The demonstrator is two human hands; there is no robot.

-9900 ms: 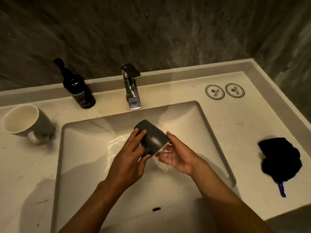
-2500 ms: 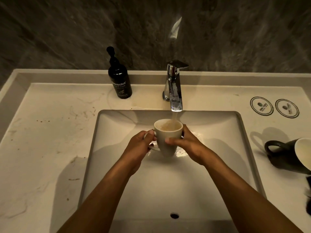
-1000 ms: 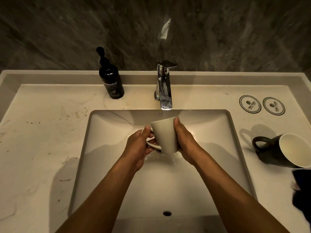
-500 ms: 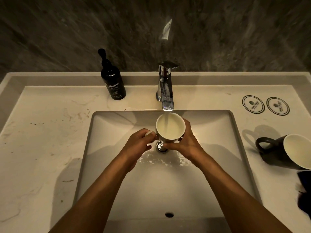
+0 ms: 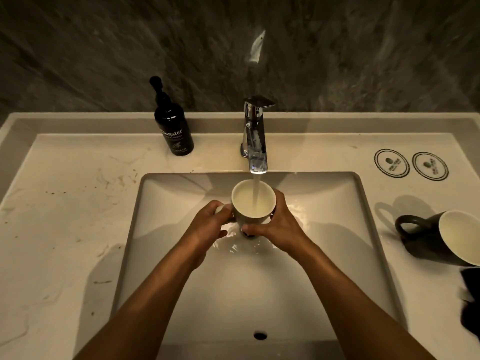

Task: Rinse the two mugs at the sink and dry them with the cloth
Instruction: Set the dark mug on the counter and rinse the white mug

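**While water runs, two hands hold a pale mug under the tap**

Beneath the chrome single-lever tap (image 5: 255, 141), a pale ceramic mug with a cream inside (image 5: 253, 202) is held upright over the white rectangular sink basin (image 5: 337, 229). A stream of water (image 5: 255, 189) falls from the spout straight into the mug's open mouth. The left hand (image 5: 207, 227) curls its fingers round the handle on the mug's left side. The right hand (image 5: 279, 226) wraps round the mug's right side and front, thumb across the lower wall.

Right of the tap, on the marbled cream tabletop (image 5: 65, 229), a dark glazed mug with a cream inside (image 5: 441, 237) lies on its side, handle pointing towards the basin. Just below it, at the frame's edge, sits a dark cloth (image 5: 471, 300), only partly visible. Further back on the right are two round printed coasters (image 5: 410, 165). Left of the tap stands a black pump bottle of hand wash (image 5: 172, 126).
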